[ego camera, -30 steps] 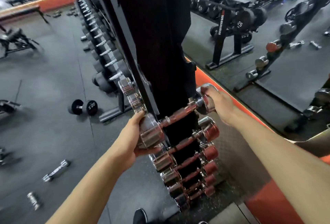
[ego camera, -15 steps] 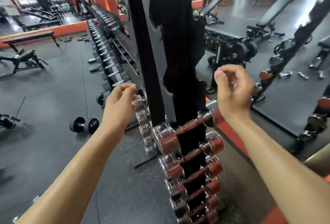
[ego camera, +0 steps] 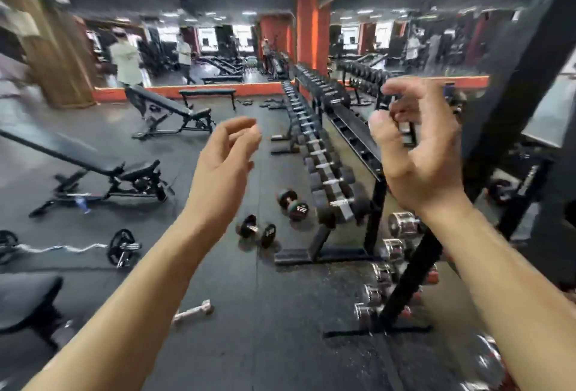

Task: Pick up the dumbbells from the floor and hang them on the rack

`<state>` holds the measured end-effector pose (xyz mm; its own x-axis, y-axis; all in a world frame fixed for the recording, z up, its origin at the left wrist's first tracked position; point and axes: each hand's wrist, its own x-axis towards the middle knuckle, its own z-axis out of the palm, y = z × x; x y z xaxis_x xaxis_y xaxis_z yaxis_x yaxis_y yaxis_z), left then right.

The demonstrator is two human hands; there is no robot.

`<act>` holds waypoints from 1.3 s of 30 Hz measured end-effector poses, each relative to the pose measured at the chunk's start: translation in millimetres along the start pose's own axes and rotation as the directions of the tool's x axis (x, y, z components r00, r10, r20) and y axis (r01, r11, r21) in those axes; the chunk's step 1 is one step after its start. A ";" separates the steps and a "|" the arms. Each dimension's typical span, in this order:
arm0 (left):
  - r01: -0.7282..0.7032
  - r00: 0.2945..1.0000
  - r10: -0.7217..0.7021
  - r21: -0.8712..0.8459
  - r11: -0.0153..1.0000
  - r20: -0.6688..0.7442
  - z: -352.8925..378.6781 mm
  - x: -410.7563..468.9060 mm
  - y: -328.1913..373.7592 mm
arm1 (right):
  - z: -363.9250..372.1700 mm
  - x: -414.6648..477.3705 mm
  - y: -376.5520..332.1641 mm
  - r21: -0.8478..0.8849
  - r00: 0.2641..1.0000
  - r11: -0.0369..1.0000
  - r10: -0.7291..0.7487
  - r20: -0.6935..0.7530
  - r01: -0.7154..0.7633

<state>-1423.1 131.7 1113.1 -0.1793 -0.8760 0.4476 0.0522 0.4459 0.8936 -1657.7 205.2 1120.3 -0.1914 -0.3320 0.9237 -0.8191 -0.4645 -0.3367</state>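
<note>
Both my hands are raised in mid-air and hold nothing. My left hand [ego camera: 223,166] has loosely curled, parted fingers; my right hand [ego camera: 417,147] is half curled, fingers apart. Below my right wrist stands the upright black rack [ego camera: 408,287] with several chrome dumbbells [ego camera: 402,224] hung on it. A small chrome dumbbell [ego camera: 194,312] lies on the black floor below my left forearm. Two black round dumbbells lie farther off: one [ego camera: 257,230] near the long rack's foot, another [ego camera: 293,203] marked 22.5 beside it.
A long black dumbbell rack [ego camera: 324,153] runs away from me at centre. Adjustable benches [ego camera: 103,169] stand at left, a curl bar with plates [ego camera: 121,247] lies on the floor, and a black seat pad [ego camera: 28,300] sits at lower left. Mirrors and an orange pillar [ego camera: 311,22] back the room; people stand far off.
One second ago both hands held a chrome dumbbell against the upright rack. They let go, rose, and my view swung left and up toward the gym floor.
</note>
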 end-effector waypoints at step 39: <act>0.779 0.207 -0.137 0.079 0.622 -0.969 -897.0 -129.2 -172.5 | 946.6 -257.3 -533.6 0.397 0.186 0.800 -0.351 0.918 -0.450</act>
<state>-527.7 3.3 931.8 0.9072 -0.4208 0.0033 -0.1847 -0.3910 0.9016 -659.5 -238.7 889.0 0.7479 -0.6525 0.1221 -0.3547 -0.5482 -0.7574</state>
